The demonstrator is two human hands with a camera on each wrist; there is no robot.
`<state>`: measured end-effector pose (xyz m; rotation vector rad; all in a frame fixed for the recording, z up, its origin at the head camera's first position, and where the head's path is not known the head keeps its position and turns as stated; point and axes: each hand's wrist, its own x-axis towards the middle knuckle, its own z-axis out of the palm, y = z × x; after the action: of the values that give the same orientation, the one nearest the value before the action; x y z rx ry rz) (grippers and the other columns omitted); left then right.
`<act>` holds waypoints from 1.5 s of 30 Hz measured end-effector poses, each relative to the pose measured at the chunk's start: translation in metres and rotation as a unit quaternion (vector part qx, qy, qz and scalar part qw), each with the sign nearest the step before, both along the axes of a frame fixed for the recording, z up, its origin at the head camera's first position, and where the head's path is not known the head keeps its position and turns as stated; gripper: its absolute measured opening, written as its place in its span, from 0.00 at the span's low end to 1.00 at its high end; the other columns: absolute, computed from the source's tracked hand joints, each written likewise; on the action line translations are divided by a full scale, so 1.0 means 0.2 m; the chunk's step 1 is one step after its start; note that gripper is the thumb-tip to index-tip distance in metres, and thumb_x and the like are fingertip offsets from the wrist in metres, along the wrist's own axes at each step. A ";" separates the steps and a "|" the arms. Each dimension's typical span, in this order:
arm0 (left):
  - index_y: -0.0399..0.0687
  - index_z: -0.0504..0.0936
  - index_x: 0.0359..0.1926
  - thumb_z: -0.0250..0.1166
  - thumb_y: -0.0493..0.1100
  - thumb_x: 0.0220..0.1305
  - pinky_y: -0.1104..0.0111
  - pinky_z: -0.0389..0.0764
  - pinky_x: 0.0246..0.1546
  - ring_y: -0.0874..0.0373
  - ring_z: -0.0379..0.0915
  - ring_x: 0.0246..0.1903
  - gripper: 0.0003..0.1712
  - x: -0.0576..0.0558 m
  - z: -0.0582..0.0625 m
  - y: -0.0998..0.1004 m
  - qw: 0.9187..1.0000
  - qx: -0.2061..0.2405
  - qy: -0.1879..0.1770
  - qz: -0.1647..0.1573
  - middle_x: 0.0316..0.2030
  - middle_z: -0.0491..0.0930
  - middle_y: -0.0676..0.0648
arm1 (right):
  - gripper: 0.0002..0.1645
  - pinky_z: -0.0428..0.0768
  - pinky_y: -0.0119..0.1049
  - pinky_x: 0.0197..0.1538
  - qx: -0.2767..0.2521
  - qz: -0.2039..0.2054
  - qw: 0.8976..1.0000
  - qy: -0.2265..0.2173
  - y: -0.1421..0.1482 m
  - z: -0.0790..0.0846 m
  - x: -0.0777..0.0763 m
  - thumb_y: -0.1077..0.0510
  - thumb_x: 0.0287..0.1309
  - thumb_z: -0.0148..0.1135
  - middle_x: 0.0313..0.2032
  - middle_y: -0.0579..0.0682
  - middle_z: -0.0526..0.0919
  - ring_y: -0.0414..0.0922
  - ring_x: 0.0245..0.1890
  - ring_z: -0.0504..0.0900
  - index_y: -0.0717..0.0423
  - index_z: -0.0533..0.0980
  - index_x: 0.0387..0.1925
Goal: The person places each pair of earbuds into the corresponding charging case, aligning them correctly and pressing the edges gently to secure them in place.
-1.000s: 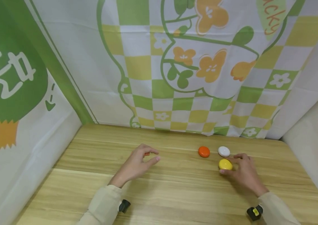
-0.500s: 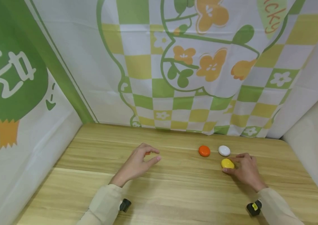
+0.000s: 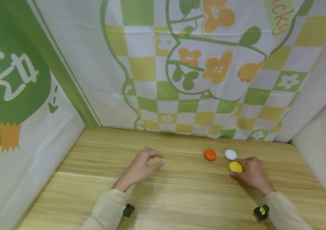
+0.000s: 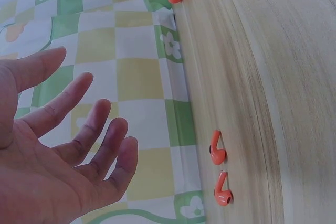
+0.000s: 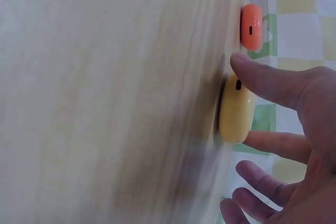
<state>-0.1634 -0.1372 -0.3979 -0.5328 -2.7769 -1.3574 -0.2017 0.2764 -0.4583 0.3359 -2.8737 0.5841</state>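
On the right of the wooden table, my right hand [image 3: 253,175] pinches a round yellow earbud charging case [image 3: 235,167] between thumb and index finger. The right wrist view shows a dark port slot on the side of this yellow case [image 5: 236,109], close beside my thumb. My left hand [image 3: 140,166] hovers over the table with loosely bent fingers and holds nothing. Two orange earbuds, one upper earbud [image 4: 217,150] and one lower earbud [image 4: 223,191], lie near it in the left wrist view. From the head camera, that hand mostly hides them.
Just behind the yellow case sits a white case [image 3: 230,155], with an orange case [image 3: 210,155] to its left. A checkered, flowered cloth [image 3: 186,105] hangs along the table's back edge. Pale fabric [image 3: 324,150] closes off the right side.
My right hand and the yellow case have shifted slightly to the right, a little away from the orange case. My left hand stays about where it was.
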 end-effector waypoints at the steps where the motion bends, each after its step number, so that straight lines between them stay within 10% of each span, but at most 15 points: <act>1: 0.56 0.81 0.48 0.62 0.54 0.62 0.56 0.73 0.48 0.53 0.68 0.49 0.16 0.00 0.00 0.00 1.000 0.000 -0.001 0.000 0.48 0.72 0.52 | 0.38 0.57 0.53 0.47 0.000 -0.001 1.000 0.002 0.00 0.00 0.00 0.45 0.37 0.77 0.42 0.66 0.79 0.59 0.47 0.68 0.68 0.78 0.47; 26: 0.55 0.80 0.49 0.62 0.53 0.62 0.53 0.71 0.50 0.53 0.68 0.50 0.16 0.00 -0.02 -0.02 1.000 0.013 -0.003 -0.006 0.48 0.73 0.53 | 0.49 0.62 0.54 0.53 0.003 0.044 0.999 -0.002 -0.35 0.02 -0.18 0.38 0.38 0.74 0.47 0.64 0.72 0.60 0.48 0.66 0.67 0.73 0.56; 45: 0.57 0.79 0.50 0.61 0.55 0.63 0.51 0.71 0.51 0.54 0.66 0.51 0.17 0.00 -0.03 -0.02 1.000 0.014 -0.021 -0.008 0.50 0.72 0.53 | 0.37 0.57 0.54 0.43 0.063 0.039 0.997 -0.008 -0.37 -0.03 -0.26 0.37 0.43 0.71 0.48 0.62 0.72 0.61 0.49 0.62 0.59 0.80 0.49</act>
<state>-0.1632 -0.1407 -0.4046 -0.5318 -2.7885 -1.4242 -0.2534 0.2030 -0.4647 0.4663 -2.9298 0.4211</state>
